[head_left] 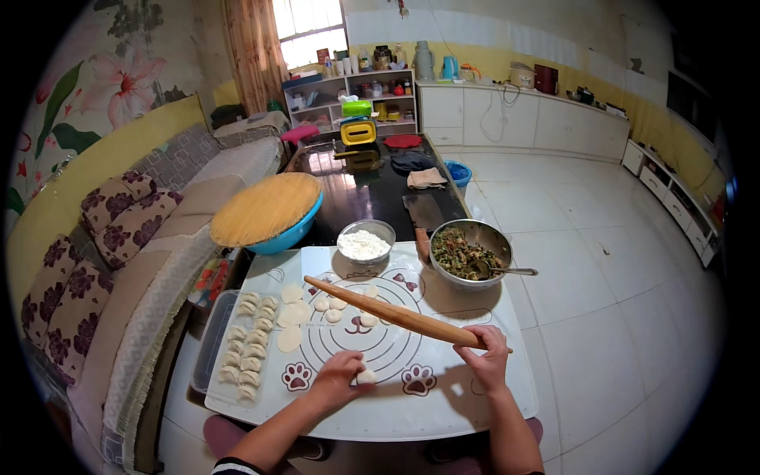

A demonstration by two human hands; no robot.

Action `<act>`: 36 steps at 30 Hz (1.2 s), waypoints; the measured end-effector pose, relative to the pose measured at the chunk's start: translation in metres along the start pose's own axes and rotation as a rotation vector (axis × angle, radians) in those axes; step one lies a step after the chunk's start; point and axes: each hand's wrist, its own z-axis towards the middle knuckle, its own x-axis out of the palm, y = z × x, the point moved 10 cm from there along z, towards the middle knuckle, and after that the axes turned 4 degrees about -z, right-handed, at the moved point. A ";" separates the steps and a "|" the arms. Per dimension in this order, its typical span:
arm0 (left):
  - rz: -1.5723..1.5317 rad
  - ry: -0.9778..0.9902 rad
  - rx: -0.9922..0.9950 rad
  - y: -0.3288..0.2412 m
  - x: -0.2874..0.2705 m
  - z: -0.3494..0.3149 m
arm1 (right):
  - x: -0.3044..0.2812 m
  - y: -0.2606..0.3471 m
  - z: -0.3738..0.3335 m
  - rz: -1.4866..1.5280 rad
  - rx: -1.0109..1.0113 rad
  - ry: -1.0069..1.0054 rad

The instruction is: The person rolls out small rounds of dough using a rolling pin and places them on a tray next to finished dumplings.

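My right hand (485, 354) grips one end of a long wooden rolling pin (396, 314) that slants up to the left, lifted above a white pastry mat (443, 396) with paw prints and rings. My left hand (339, 378) pinches a small piece of dough (365, 377) resting on the mat. Several small dough pieces (333, 309) and flat round wrappers (290, 317) lie on the mat beyond my hands. Rows of folded dumplings (247, 348) sit on the mat's left side.
A steel bowl of green filling (467, 253) with a spoon stands at the mat's far right, a bowl of flour (365, 241) beside it. A blue basin under a round woven lid (265, 210) sits at left. A sofa with cushions (119, 253) runs along the left; tiled floor lies right.
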 end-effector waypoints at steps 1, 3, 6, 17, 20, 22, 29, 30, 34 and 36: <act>0.015 -0.026 -0.020 0.008 -0.002 0.004 | 0.000 0.001 0.000 -0.001 -0.016 -0.006; 0.145 -0.003 -0.026 0.013 0.003 0.009 | -0.002 0.001 0.000 -0.011 -0.008 -0.007; 0.321 0.208 0.049 -0.003 0.029 0.013 | -0.003 0.003 0.000 -0.011 -0.006 -0.008; 0.347 0.558 0.140 -0.035 0.073 -0.030 | 0.016 0.011 -0.005 0.002 -0.018 0.099; -0.228 0.577 0.077 -0.012 0.070 -0.027 | 0.025 0.009 -0.010 -0.025 -0.023 0.136; -0.507 0.460 -0.009 -0.012 0.047 -0.023 | 0.021 0.009 -0.010 -0.018 -0.017 0.129; 0.002 0.236 0.021 -0.021 0.021 -0.018 | 0.020 0.010 -0.009 -0.013 -0.062 0.103; 0.128 0.259 0.160 -0.033 0.032 -0.021 | 0.021 0.010 -0.010 -0.014 -0.060 0.103; 0.314 0.379 0.167 -0.028 0.056 -0.026 | 0.022 0.010 -0.011 -0.023 -0.054 0.097; 0.363 0.379 0.166 -0.026 0.059 -0.021 | 0.025 0.009 -0.010 -0.039 -0.064 0.104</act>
